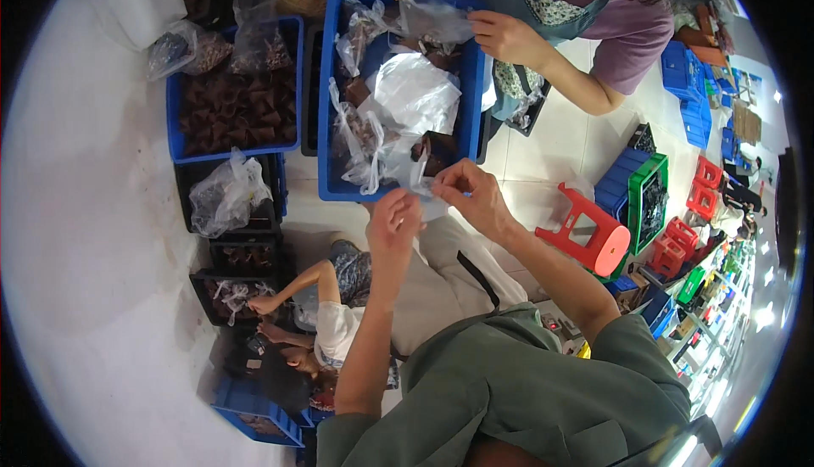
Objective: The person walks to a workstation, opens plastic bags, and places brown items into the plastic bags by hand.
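Over the near edge of the blue tub [326, 128], my two hands work at a clear plastic bag [414, 177]. My right hand [475, 197] pinches its edge between thumb and fingers. My left hand [394, 219] is closed at the bag's near side, its fingers curled, with the exact grip partly hidden. Just beyond the fingers, a dark brown pointed piece [437, 151] lies at the bag; I cannot tell whether it is inside. Crumpled clear bags [365, 149] with brown contents and a shiny translucent sheet [417, 89] fill the tub.
Across the tub, a co-worker's hands [509, 36] hold another clear bag [431, 19]. On the left stands a blue crate [172, 119] of brown cone-shaped pieces, with black crates nearby. A second person [339, 327] sits lower left. A red stool [585, 234] stands right.
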### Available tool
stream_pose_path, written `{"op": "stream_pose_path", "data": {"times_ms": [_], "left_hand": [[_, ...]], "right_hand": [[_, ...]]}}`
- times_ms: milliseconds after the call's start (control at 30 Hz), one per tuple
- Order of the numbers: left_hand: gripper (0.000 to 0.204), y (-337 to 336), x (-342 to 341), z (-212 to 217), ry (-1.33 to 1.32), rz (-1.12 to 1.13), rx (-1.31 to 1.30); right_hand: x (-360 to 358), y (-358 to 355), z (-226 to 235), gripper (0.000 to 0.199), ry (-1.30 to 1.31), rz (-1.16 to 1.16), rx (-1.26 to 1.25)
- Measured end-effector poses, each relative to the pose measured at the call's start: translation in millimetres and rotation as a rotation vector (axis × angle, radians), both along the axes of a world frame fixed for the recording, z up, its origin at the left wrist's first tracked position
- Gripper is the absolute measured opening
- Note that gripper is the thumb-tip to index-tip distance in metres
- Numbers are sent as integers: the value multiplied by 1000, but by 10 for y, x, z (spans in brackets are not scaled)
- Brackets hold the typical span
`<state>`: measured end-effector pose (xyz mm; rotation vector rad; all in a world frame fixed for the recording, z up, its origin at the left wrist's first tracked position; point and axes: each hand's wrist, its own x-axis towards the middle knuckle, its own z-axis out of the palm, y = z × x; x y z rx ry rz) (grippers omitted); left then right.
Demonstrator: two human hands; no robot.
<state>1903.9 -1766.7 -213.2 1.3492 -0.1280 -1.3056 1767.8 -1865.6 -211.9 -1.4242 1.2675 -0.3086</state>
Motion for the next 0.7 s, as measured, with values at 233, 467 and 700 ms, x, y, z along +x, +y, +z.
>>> {"op": "stream_pose_path", "data": {"times_ms": [233,467,700], "left_hand": [[14,-43,-12,-319,-119,-113,69],[10,163,8,-371,-678,-186,64],[33,641,-100,-663,-710,-472,257]], "right_hand": [[-1,-24,-86,23,-38,57,236],[27,41,-322,13,-160,-527,198],[99,283,-704,15,6,-423,-115]]}}
